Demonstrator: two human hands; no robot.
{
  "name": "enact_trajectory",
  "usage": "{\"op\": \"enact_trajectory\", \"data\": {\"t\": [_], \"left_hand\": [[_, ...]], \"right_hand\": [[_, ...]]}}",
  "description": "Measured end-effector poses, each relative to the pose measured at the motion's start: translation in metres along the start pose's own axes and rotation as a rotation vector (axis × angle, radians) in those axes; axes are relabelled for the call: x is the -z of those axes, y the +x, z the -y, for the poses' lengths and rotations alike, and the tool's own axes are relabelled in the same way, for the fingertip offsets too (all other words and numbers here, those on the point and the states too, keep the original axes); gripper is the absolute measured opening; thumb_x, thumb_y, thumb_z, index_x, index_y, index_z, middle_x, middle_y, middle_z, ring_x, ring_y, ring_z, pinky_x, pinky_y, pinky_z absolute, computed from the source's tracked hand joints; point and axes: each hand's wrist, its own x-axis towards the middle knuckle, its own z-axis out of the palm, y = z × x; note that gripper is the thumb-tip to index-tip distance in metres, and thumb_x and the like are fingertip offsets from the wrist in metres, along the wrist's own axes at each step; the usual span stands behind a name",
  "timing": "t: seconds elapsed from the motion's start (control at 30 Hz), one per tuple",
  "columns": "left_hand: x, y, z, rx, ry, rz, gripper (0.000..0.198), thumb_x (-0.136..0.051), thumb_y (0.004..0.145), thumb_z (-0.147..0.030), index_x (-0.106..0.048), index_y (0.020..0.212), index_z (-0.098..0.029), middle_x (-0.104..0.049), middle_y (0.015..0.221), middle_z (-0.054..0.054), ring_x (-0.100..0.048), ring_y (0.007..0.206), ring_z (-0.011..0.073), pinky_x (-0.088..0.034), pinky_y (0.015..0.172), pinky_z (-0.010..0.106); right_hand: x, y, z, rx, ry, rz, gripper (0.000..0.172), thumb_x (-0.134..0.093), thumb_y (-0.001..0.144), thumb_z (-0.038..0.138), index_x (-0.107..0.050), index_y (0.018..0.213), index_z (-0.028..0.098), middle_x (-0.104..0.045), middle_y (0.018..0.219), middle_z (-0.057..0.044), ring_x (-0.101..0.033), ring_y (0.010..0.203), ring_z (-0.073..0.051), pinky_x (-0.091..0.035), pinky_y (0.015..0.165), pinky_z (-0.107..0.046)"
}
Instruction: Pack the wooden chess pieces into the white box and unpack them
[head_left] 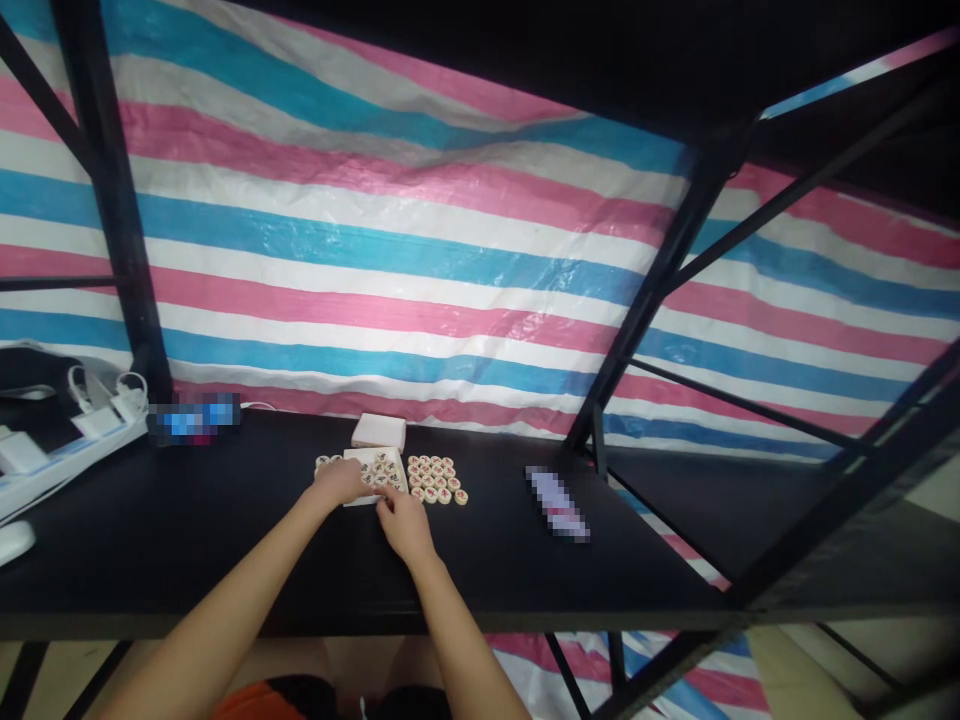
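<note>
A white open box [365, 497] with several round black-marked pieces in it lies on the black table [262, 560]. My left hand [341, 483] reaches over the box's left side, and its fingertips are hidden among the pieces. My right hand [406, 522] is at the box's front right corner, its fingers bent near the pieces; what they hold, if anything, is too small to tell. Right of the box, several red-marked round pieces [430, 480] lie in rows. A few more pieces [322, 462] show just left of my left hand.
A white box part [379, 432] lies behind the open box. A blurred pale object [557, 505] rests to the right. At the left are a power strip [67, 455] with plugs and a blurred blue object [196, 418]. Black posts [124, 230] frame a striped sheet.
</note>
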Motion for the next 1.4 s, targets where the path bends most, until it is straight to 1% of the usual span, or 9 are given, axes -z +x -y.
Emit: {"op": "enact_trajectory", "data": {"t": [0.23,0.43,0.63,0.73,0.83,1.07,1.17,1.27,1.4], "left_hand": [[-0.003,0.000,-0.008,0.000,-0.048,0.050,0.023,-0.064,0.065,-0.038,-0.070,0.069,-0.016,-0.073,0.079,0.015,-0.066,0.085,0.0300,-0.046,0.069,0.032],[0.001,0.002,0.003,-0.040,-0.211,-0.030,0.017,-0.065,0.061,-0.034,-0.066,0.063,-0.017,-0.071,0.068,0.007,-0.066,0.073,0.0238,-0.044,0.061,0.026],[0.024,-0.017,0.067,-0.138,-0.462,-0.198,0.043,-0.052,0.072,-0.056,-0.064,0.082,-0.016,-0.070,0.079,0.004,-0.063,0.076,0.0191,-0.046,0.066,0.025],[0.017,-0.026,0.104,-0.098,-0.695,-0.182,0.046,-0.061,0.063,-0.060,-0.064,0.076,-0.016,-0.068,0.065,0.002,-0.062,0.065,0.0187,-0.044,0.060,0.025],[0.001,-0.028,0.119,-0.100,-0.752,-0.169,0.040,-0.065,0.063,-0.055,-0.063,0.074,-0.017,-0.070,0.069,0.002,-0.063,0.069,0.0190,-0.044,0.064,0.025],[-0.013,-0.032,0.109,-0.129,-0.450,-0.271,0.037,-0.055,0.073,-0.056,-0.067,0.071,-0.022,-0.066,0.068,0.001,-0.060,0.066,0.0203,-0.042,0.064,0.027],[-0.015,-0.030,0.105,-0.084,-0.550,-0.369,0.039,-0.053,0.073,-0.056,-0.070,0.084,-0.022,-0.070,0.087,0.004,-0.063,0.085,0.0246,-0.044,0.081,0.031],[-0.019,-0.015,0.095,0.000,-0.707,-0.438,0.051,-0.042,0.080,-0.055,-0.064,0.108,-0.018,-0.062,0.121,0.008,-0.053,0.115,0.0260,-0.036,0.099,0.033],[-0.027,0.012,0.079,0.115,-0.797,-0.430,0.063,-0.024,0.088,-0.055,-0.057,0.121,-0.012,-0.055,0.131,0.013,-0.045,0.125,0.0263,-0.035,0.102,0.037]], "right_hand": [[0.000,0.000,0.001,0.001,-0.018,0.007,0.033,-0.046,0.085,0.020,-0.066,0.111,0.024,-0.072,0.088,-0.005,-0.065,0.083,-0.019,-0.044,0.075,-0.024],[-0.001,0.001,0.000,-0.007,-0.032,0.008,0.033,-0.045,0.086,0.021,-0.066,0.112,0.023,-0.072,0.091,-0.006,-0.065,0.084,-0.019,-0.044,0.076,-0.025],[-0.002,0.001,0.001,-0.028,-0.043,-0.008,0.031,-0.046,0.087,0.023,-0.067,0.110,0.023,-0.072,0.088,-0.006,-0.065,0.084,-0.020,-0.044,0.077,-0.025],[-0.002,0.001,0.000,-0.035,-0.044,-0.015,0.031,-0.046,0.087,0.023,-0.067,0.110,0.023,-0.072,0.087,-0.006,-0.065,0.083,-0.020,-0.044,0.076,-0.024],[-0.003,0.000,-0.001,-0.032,-0.039,-0.012,0.031,-0.046,0.087,0.023,-0.066,0.110,0.023,-0.072,0.086,-0.005,-0.065,0.082,-0.019,-0.044,0.075,-0.023],[-0.002,0.000,0.000,-0.034,-0.031,-0.005,0.031,-0.045,0.086,0.023,-0.067,0.109,0.022,-0.072,0.086,-0.004,-0.065,0.081,-0.018,-0.043,0.075,-0.022],[-0.001,0.000,0.001,-0.031,-0.028,-0.010,0.031,-0.046,0.086,0.023,-0.067,0.109,0.022,-0.072,0.085,-0.004,-0.065,0.080,-0.018,-0.044,0.073,-0.022],[-0.001,-0.001,0.001,-0.028,-0.030,-0.016,0.030,-0.046,0.086,0.022,-0.067,0.108,0.022,-0.072,0.084,-0.004,-0.066,0.080,-0.019,-0.044,0.073,-0.023],[-0.001,-0.001,0.001,-0.018,-0.034,-0.019,0.030,-0.047,0.086,0.022,-0.067,0.108,0.023,-0.072,0.085,-0.004,-0.065,0.081,-0.019,-0.044,0.075,-0.023]]}}
